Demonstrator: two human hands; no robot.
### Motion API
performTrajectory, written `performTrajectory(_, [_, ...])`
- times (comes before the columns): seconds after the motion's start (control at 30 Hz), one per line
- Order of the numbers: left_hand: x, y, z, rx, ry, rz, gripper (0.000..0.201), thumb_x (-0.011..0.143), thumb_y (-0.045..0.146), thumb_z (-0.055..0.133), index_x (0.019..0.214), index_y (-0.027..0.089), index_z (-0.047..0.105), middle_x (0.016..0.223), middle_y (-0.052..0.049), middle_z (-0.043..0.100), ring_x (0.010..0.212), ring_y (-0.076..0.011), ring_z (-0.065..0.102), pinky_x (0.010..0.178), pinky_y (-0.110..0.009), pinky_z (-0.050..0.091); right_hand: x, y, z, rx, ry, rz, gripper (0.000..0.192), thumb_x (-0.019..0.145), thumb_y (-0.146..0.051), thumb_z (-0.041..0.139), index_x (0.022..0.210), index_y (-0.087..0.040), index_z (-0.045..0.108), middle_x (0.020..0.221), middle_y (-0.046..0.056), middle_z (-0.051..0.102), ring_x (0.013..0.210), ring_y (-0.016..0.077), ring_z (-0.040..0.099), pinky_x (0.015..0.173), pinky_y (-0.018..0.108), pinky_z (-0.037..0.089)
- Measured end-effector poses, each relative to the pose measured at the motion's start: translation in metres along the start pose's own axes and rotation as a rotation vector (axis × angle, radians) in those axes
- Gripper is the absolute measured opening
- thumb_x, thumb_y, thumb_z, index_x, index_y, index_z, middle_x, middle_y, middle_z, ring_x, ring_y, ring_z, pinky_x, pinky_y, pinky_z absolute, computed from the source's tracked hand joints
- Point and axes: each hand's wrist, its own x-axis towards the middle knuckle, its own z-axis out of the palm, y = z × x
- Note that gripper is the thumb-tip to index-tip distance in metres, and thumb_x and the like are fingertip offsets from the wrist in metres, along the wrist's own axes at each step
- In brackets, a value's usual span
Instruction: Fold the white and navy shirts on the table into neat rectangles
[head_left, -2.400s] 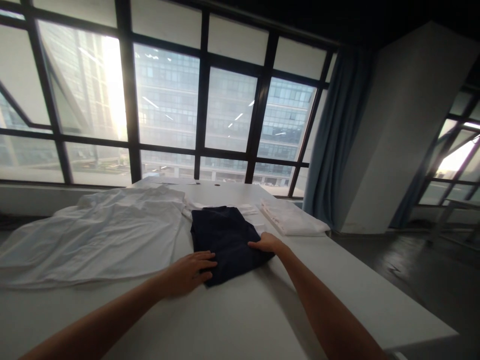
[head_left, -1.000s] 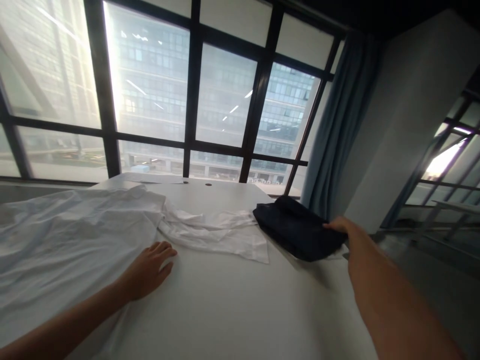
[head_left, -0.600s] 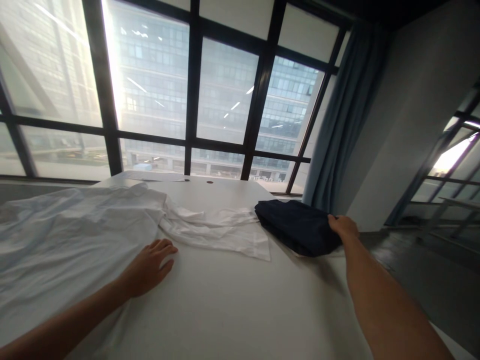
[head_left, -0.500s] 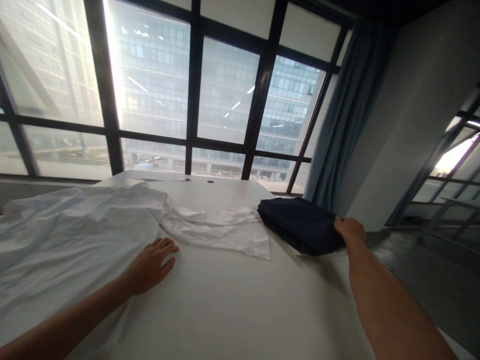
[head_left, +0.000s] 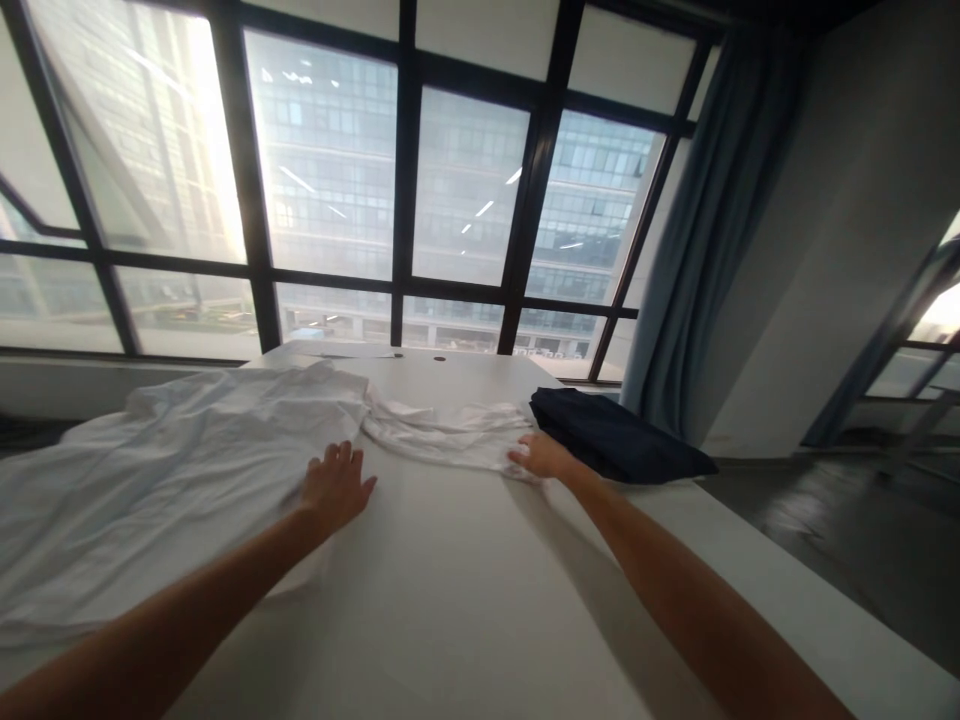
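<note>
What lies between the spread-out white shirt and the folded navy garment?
In the head view, a rumpled white sleeve stretches from the white shirt toward the navy garment, with the right hand grasping its end.

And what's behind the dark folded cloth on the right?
Behind the dark folded cloth, the blue curtain hangs beside the window. The cloth hides the curtain's lower end and anything low directly behind.

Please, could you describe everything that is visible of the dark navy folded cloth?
The dark navy folded cloth looks like matte fabric, folded into a flat, layered bundle. It lies toward the right edge of the white table, before the blue-grey curtain. The right hand appears beside its left end; contact is unclear.
</note>
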Motion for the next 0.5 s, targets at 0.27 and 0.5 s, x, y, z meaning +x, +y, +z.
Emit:
performTrajectory(0.27, [-0.013, -0.043, -0.03, -0.026, -0.327, -0.092, 0.035, 0.085, 0.013, 0.038, 0.102, 0.008, 0.068, 0.11, -0.022, 0.069, 0.105, -0.0319, 0.066, 0.08, -0.039, 0.05, -0.011, -0.034, 0.007, -0.075, 0.018, 0.013, 0.02, 0.086, -0.029, 0.065, 0.1, -0.017, 0.074, 0.108, 0.013, 0.07, 0.104, 0.0268, 0.065, 0.086, 0.03, 0.048])
performTrajectory(0.5, [0.008, -0.055, -0.057, -0.169, -0.193, -0.226, 0.048, 0.093, 0.032, 0.027, 0.107, 0.01, 0.067, 0.119, -0.021, 0.066, 0.109, -0.0335, 0.063, 0.085, -0.043, 0.049, 0.02, -0.062, 0.01, -0.052, 0.107, 0.053, 0.032, 0.09, -0.034, 0.055, 0.109, -0.015, 0.073, 0.113, 0.017, 0.069, 0.105, 0.0262, 0.065, 0.085, 0.029, 0.049])
